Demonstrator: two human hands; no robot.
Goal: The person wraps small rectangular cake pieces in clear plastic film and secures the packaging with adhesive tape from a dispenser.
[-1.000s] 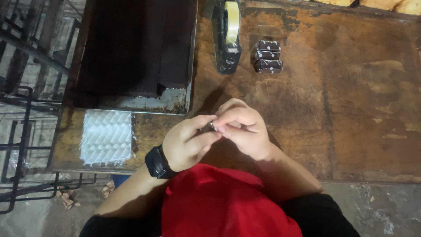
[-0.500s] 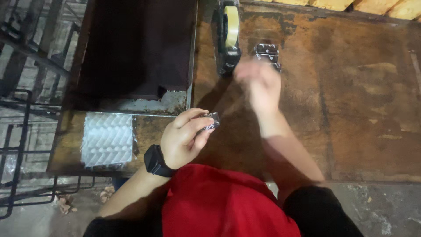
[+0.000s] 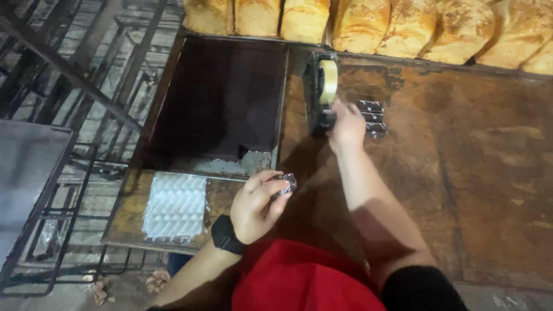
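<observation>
The fingers (image 3: pixel 275 185) of the left hand (image 3: pixel 256 207) are pinched around a small clear-wrapped dark piece (image 3: pixel 286 184), which sits at their tips, thumb on one side and forefingers on the other, just left of the frame's centre and lifted off the tabletop (image 3: pixel 461 173). A black wristband (image 3: pixel 226 234) circles that wrist. The right hand (image 3: pixel 347 124) is stretched to the upper middle of the frame, its fingers resting on the front end of a dark tape dispenser (image 3: pixel 320 98) that carries a pale yellowish tape roll (image 3: pixel 328 80); whether they grip anything cannot be told, since the hand covers that end. Just right of this hand lies a small stack of wrapped dark pieces (image 3: pixel 371 118), near the hand but apart from it. The rusty brown tabletop fills the right half. At upper left centre a dark rectangular metal tray (image 3: pixel 219 103) sits open, and below it, at lower left, lies a white ridged plastic sheet (image 3: pixel 175 206). Golden bread loaves (image 3: pixel 403 29) line the top edge. A red garment (image 3: pixel 299 279) shows at bottom centre.
</observation>
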